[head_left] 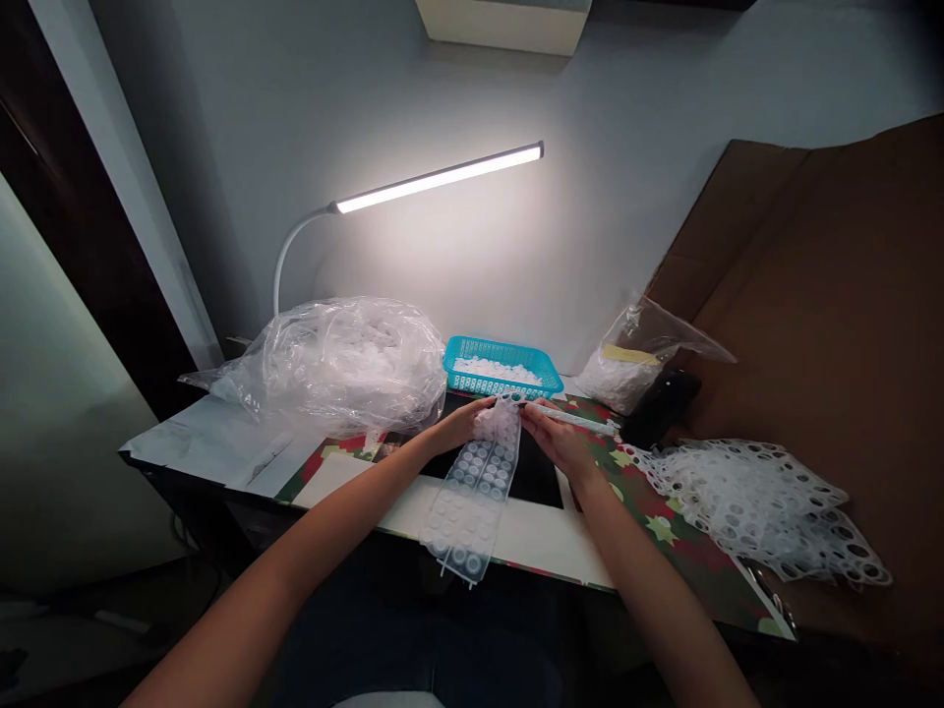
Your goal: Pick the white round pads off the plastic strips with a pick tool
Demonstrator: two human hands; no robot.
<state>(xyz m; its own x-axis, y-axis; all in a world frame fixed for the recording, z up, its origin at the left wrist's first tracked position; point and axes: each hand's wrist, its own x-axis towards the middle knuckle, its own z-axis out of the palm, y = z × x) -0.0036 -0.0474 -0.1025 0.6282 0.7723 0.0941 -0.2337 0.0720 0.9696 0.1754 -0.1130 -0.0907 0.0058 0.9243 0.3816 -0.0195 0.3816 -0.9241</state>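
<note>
1. L hand (458, 428): fingers closed, narrow grip, curled around the bunched top end of the clear dot strip (472, 501). Exact finger contact is partly hidden by the bunched plastic.
2. R hand (557, 442): narrow pinch, fingers angled in toward the L hand, right by the top of the strip. Holds the end of a thin white strip (579, 422), which runs out sideways to the person's right, roughly level, w/ its far end over the patterned mat. Can't tell if this hand also grips the dot strip.
3. Dot strip: long axis runs from the hands down & toward the person, slightly tilted, lower end hanging past the edge of a white board (508, 531). Rows of round dots along it, top end crumpled.
4. Hands are close together, just above the table's front area, over a dark gap & the white board.
5. Behind hands: blue plastic basket (501, 366) w/ white bits inside; big clear plastic bag (331, 364) to its left; small bag w/ yellow label (626, 359) to its right.
6. Right of R hand: white holed sheet (759, 511) lying on the mat (682, 536) & cardboard (811, 324); black object (660, 408) just beside small bag.
7. Above: lit desk lamp (435, 179).
</note>
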